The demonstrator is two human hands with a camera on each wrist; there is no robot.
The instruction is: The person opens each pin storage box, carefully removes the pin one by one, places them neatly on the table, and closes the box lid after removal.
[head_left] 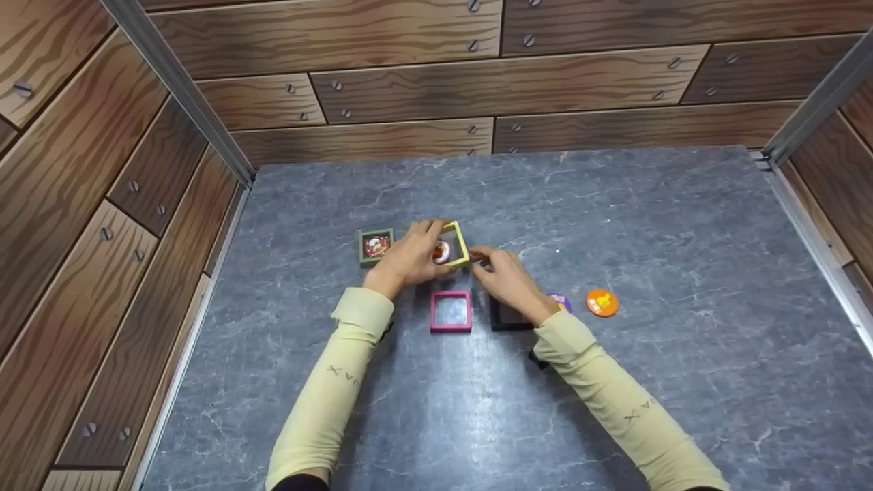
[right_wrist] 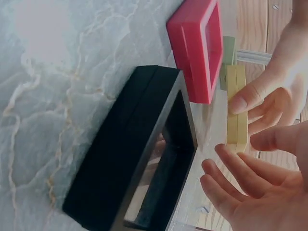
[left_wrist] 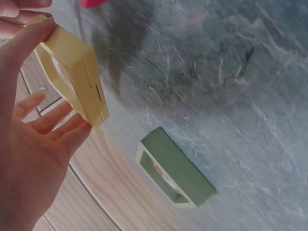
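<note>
Head view: nearest, a pink frame (head_left: 450, 330) and a black frame (head_left: 511, 326), partly covered by the right hand (head_left: 508, 278), are seen on the counter (head_left: 518, 423); an orange disc (head_left: 602, 303) is placed farther right. Beyond the pink frame, a yellow frame (head_left: 462, 242) with a round badge (head_left: 444, 251) inside is pinched between the thumb and fingers of the left hand (head_left: 411, 259). At its right corner the right hand's fingers are held spread; whether it is touched cannot be told. Leftward, a green frame (head_left: 363, 249) is set, backed by a plank wall (head_left: 402, 95).
</note>
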